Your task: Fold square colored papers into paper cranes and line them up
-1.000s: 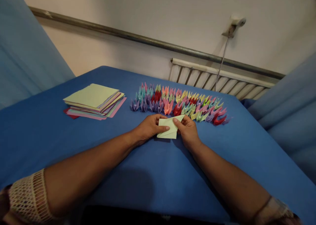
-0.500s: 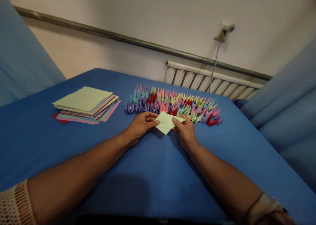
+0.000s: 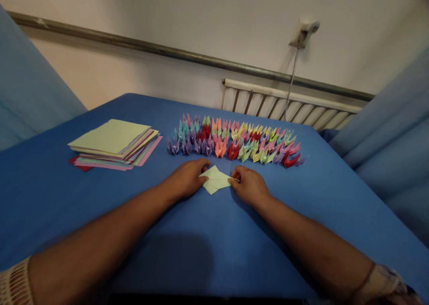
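head view | my left hand pinches the left corner of the pale green folded paper | my right hand pinches its narrow right tip | the paper sits between my two grips, over the blue cloth | just beyond my fingers, rows of colourful folded-paper figures | left of my left hand, well apart, a paper stack

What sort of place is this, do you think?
Perhaps a curtained bay in a clinic or dormitory, though nothing confirms it: blue curtains at both sides, a metal rail along the wall and a radiator below it.
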